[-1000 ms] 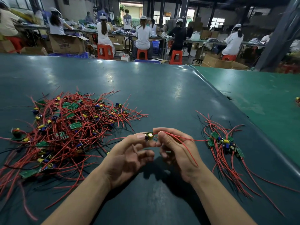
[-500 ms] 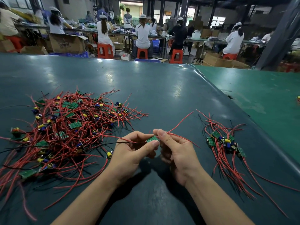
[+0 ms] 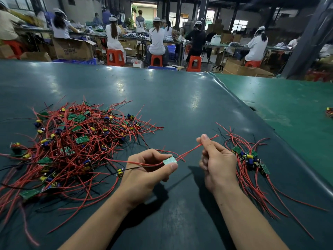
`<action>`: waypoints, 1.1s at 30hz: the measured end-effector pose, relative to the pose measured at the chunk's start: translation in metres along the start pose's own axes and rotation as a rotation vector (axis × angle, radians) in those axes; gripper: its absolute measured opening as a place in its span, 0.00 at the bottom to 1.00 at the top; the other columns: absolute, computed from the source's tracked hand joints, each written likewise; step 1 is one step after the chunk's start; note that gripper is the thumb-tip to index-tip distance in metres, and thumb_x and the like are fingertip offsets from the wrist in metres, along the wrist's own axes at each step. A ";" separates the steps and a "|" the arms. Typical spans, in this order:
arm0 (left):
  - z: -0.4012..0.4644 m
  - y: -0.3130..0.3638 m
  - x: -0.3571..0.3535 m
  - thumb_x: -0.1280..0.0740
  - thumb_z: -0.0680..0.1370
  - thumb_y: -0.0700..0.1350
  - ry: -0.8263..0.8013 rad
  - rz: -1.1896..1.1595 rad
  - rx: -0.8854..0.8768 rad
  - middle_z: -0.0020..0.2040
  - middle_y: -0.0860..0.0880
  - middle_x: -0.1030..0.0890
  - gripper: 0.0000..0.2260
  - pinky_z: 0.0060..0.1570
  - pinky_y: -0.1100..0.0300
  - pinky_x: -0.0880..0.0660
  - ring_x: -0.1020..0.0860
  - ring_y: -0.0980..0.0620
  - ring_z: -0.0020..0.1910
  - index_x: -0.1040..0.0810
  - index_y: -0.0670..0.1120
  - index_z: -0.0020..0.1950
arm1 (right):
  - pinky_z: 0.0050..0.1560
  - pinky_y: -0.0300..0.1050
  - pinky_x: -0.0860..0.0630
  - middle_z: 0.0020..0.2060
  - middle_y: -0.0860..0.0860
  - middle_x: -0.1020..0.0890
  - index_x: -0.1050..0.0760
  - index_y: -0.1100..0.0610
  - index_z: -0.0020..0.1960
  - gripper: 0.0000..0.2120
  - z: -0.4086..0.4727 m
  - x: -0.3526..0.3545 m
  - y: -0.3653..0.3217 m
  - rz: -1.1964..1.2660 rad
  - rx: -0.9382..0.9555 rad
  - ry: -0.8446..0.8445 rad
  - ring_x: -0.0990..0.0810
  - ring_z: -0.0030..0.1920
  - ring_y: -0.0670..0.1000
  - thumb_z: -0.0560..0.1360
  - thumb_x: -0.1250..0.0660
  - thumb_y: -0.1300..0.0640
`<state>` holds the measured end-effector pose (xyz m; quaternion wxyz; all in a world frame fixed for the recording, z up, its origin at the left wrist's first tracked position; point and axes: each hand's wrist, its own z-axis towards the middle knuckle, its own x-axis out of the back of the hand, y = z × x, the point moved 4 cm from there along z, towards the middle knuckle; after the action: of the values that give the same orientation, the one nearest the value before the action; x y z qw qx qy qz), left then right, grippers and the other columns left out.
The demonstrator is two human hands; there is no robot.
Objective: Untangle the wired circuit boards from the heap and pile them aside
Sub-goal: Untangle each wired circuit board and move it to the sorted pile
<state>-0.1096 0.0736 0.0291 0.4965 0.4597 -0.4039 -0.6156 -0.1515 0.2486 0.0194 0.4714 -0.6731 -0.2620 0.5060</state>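
Holding now: my left hand (image 3: 144,175) pinches one small green circuit board (image 3: 170,160) between thumb and curled fingers, above the dark green table (image 3: 180,105) and between the two groups of boards.
Right hand: my right hand (image 3: 217,162) pinches the board's red wires (image 3: 193,149) between thumb and forefinger, the other fingers curled into the palm, holding nothing more that I can see.
Change since half a second ago: my hands, then nearly touching over the board, are now well apart; the right has moved up and to the right, drawing the red wires out taut from the board.
Change in the board: a second ago its yellow part faced up between my fingertips; now its flat pale green face shows.
Change in the heap: I see no shift in it across the three moments.
Heap: one tangled heap (image 3: 75,145) of red wires and boards lies on the left; the boards in it are too many and too overlapped for me to count.
Stray strands: one black wire with a yellow part (image 3: 119,172) runs under my left wrist side, and one red wire reaches from the heap to my left fingers.
Sorted pile: one small pile (image 3: 249,158) lies just right of my right hand, wires trailing toward me; I count about four or five boards, not surely.
Wires in my pinch: two red ones leave the board toward the right hand.
Hands: two, both bare.
Second table: one lighter green table (image 3: 288,112) adjoins on the right.
Background: workers (image 3: 156,40) sit on orange stools (image 3: 156,60) at far benches.
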 end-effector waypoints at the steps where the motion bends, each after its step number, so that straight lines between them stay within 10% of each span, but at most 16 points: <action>1: -0.001 0.000 -0.001 0.25 0.63 0.40 -0.007 0.007 0.007 0.29 0.47 0.21 0.08 0.29 0.65 0.28 0.26 0.54 0.25 0.20 0.39 0.39 | 0.19 0.33 0.43 0.26 0.49 0.23 0.18 0.58 0.30 0.15 0.000 0.000 0.000 0.000 0.018 0.016 0.38 0.20 0.42 0.76 0.29 0.59; 5: 0.000 0.000 0.001 0.25 0.64 0.41 0.016 0.038 -0.021 0.30 0.46 0.20 0.08 0.29 0.65 0.28 0.26 0.53 0.26 0.20 0.41 0.39 | 0.20 0.32 0.43 0.25 0.48 0.29 0.18 0.59 0.38 0.12 0.002 0.000 0.002 -0.016 0.016 -0.006 0.39 0.19 0.43 0.78 0.32 0.55; 11: 0.003 0.000 0.008 0.26 0.66 0.41 0.057 0.048 -0.040 0.31 0.46 0.19 0.08 0.31 0.65 0.26 0.24 0.52 0.26 0.19 0.41 0.43 | 0.20 0.33 0.41 0.28 0.47 0.26 0.15 0.56 0.45 0.15 -0.022 -0.024 0.021 -0.142 -0.271 -0.525 0.36 0.22 0.43 0.63 0.25 0.48; 26: -0.001 0.003 0.003 0.25 0.64 0.42 0.057 0.070 -0.086 0.29 0.49 0.20 0.07 0.28 0.66 0.29 0.26 0.55 0.25 0.19 0.41 0.38 | 0.19 0.33 0.42 0.21 0.48 0.25 0.22 0.59 0.33 0.11 0.007 0.012 -0.003 0.046 0.009 0.172 0.37 0.18 0.42 0.73 0.26 0.61; 33: 0.006 0.001 0.016 0.25 0.68 0.39 0.180 -0.167 -0.058 0.30 0.44 0.21 0.02 0.27 0.62 0.28 0.27 0.51 0.25 0.17 0.43 0.38 | 0.20 0.32 0.42 0.28 0.48 0.26 0.24 0.57 0.43 0.11 -0.002 -0.007 -0.002 0.208 -0.128 -0.172 0.36 0.21 0.43 0.72 0.30 0.49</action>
<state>-0.1165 0.0580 0.0287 0.4910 0.5306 -0.2999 -0.6224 -0.1522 0.2428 0.0244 0.3484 -0.6796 -0.2620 0.5900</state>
